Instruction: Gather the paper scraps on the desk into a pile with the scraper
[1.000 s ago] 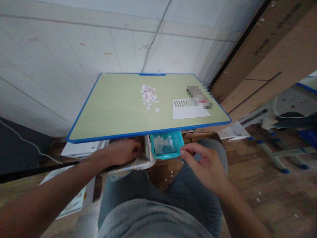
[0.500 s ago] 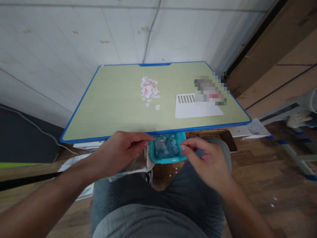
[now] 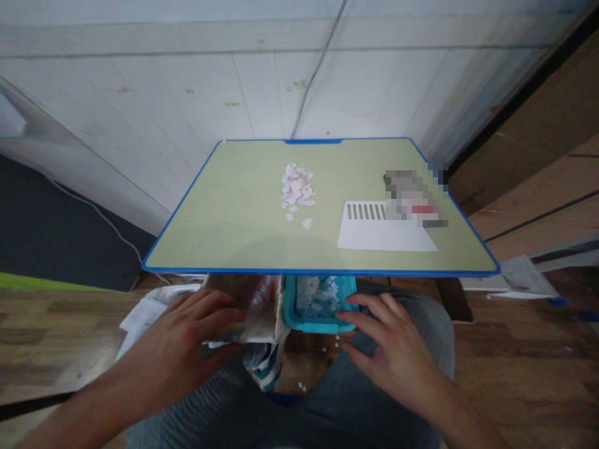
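Under the near edge of the board sits a teal container (image 3: 322, 327) with pale paper scraps (image 3: 314, 296) in it. My right hand (image 3: 388, 333) is at its right side, fingers spread and holding nothing; whether the fingertips touch the rim I cannot tell. My left hand (image 3: 194, 330) is open too, over the near left part of a cloth-edged box (image 3: 262, 324) left of the container. A heap of torn white and pink paper pieces (image 3: 297, 186) lies on the pale green tabletop (image 3: 224, 231), with a few loose bits in front of it.
On the tabletop's right lie a white sheet with a row of slots (image 3: 384, 236) and a pixelated, unreadable item (image 3: 414, 196). A white panelled wall (image 3: 187, 118) rises behind. Small scraps dot the wooden floor (image 3: 519, 362) and the space between my legs.
Both hands were pinched over the teal container; now their fingers are spread. My left hand has moved left, off the container. The camera view has shifted, and the board sits lower in the picture.
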`<state>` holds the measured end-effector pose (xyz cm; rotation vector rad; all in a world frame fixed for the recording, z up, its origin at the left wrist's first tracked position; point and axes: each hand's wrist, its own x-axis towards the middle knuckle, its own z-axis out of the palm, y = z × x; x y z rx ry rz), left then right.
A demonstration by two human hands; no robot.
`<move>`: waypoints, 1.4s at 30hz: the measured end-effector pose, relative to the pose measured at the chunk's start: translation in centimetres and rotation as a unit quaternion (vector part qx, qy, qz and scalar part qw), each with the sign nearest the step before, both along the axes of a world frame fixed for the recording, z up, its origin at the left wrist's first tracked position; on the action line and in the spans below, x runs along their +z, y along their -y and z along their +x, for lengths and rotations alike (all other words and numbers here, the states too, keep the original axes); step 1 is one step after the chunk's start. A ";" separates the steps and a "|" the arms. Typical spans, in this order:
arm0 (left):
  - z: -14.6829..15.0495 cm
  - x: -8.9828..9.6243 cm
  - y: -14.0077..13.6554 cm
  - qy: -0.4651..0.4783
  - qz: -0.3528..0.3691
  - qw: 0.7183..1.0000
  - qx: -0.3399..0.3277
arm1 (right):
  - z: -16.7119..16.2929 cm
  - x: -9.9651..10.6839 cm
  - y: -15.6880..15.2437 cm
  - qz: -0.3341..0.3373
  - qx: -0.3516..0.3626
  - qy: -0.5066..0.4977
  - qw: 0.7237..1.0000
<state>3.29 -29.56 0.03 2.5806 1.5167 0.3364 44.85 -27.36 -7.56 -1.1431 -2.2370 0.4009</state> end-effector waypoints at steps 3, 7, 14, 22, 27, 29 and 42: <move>0.4 -1.3 0.0 -0.024 0.024 0.998 -0.046 | -0.6 -1.2 -0.7 0.011 -0.002 0.069 0.998; -0.1 -2.6 -0.7 -0.023 0.074 0.993 -0.084 | -2.1 -1.9 -2.0 0.037 -0.014 0.044 0.998; -2.1 -4.3 -2.3 0.066 0.120 0.987 -0.087 | -2.2 -0.6 -2.4 0.055 -0.123 -0.067 0.989; 3.6 -1.0 -9.7 0.254 0.176 0.951 -0.008 | -0.1 5.6 -11.7 -0.057 -0.493 0.090 0.864; 11.1 -1.5 -13.8 0.179 0.114 0.975 -0.064 | -1.0 2.2 -9.2 0.014 -0.489 0.074 0.869; 13.3 -2.2 -14.1 0.129 0.080 0.981 -0.120 | -1.0 0.0 -7.6 0.082 -0.490 0.037 0.867; 14.1 -1.7 -13.7 0.105 0.203 0.942 -0.248 | -2.7 1.6 -4.2 -0.165 -0.312 -0.629 0.693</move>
